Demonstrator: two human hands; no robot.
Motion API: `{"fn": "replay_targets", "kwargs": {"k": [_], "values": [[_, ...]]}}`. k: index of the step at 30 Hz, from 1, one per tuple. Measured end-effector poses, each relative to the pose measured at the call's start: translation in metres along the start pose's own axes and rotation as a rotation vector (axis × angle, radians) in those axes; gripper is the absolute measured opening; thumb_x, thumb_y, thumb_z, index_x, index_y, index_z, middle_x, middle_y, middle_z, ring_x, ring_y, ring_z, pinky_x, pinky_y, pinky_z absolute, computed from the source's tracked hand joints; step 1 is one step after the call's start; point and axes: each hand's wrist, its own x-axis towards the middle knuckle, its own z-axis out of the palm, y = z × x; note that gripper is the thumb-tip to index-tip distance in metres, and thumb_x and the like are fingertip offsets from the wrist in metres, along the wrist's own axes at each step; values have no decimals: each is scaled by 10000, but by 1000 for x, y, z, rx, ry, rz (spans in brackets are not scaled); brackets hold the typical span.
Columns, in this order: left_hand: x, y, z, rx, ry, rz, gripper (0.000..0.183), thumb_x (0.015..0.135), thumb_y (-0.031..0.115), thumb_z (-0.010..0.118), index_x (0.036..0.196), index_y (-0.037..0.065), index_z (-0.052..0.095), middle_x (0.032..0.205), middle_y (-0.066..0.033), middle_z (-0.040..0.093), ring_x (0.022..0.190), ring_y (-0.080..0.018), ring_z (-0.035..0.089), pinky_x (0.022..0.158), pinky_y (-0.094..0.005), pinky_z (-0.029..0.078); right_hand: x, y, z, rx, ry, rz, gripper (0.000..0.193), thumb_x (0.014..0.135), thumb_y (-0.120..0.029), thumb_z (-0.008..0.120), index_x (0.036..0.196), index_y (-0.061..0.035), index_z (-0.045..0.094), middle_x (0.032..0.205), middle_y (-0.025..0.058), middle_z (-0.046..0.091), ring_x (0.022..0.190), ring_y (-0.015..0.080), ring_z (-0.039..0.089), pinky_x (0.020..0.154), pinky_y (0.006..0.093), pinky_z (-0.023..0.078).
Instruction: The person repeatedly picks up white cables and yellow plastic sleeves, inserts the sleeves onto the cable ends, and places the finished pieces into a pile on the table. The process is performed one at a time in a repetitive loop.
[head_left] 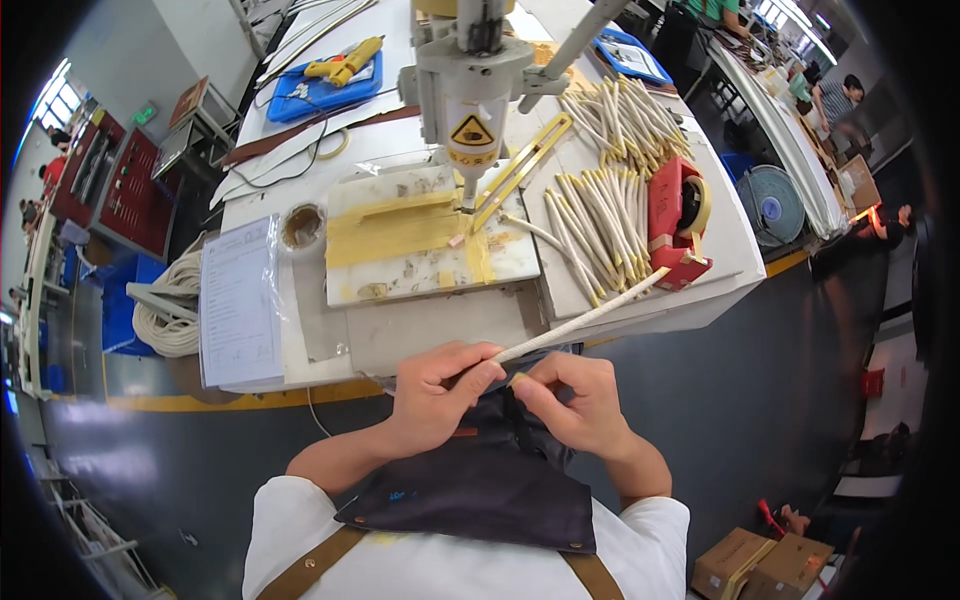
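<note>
Fingers (464, 354) were closed on the cord (580, 322) (left hand (432, 395)) and a yellow bit (517, 379) (right hand (580, 402)), by the table (700, 308); presumably light and stiffish, the cord was best held near its end.

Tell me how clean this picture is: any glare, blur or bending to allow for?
Head view: left fingers, right fingers and white cord look reasonably sharp; far-left window and upper-right ceiling light look overexposed; plastic-covered sheet shows some sheen along its right edge; straight edges bend toward the black rim, where background detail turns soft.
</note>
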Motion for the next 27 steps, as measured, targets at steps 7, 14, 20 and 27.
{"fn": "replay_targets", "kwargs": {"k": [7,14,20,27], "values": [[-7,-3,0,132,4,106,203,974,52,672,1160,-6,728,920,-62,712,727,-78,618,617,-216,481,5,-3,13,-17,31,39,197,927,-112,738,787,16,685,636,42,678,552,60,603,509,219,464],[-9,-5,-4,219,-11,240,204,948,58,701,1136,-16,732,897,-63,705,744,-86,625,632,-233,487,4,-11,11,-53,44,86,170,903,-110,759,805,19,709,639,50,683,549,69,618,501,228,463],[-7,-6,-4,-151,-95,11,128,962,156,713,987,33,738,798,1,656,572,-25,486,480,-206,380,2,-10,4,-208,-2,-185,126,795,-86,807,854,-2,734,807,110,723,630,185,686,577,280,525],[-10,12,-1,16,-107,-5,165,947,181,734,1015,39,682,777,-19,655,575,-64,521,494,-229,418,6,-13,-5,-403,15,-457,243,712,-99,857,907,-53,721,921,93,735,684,220,696,598,301,540]]}}
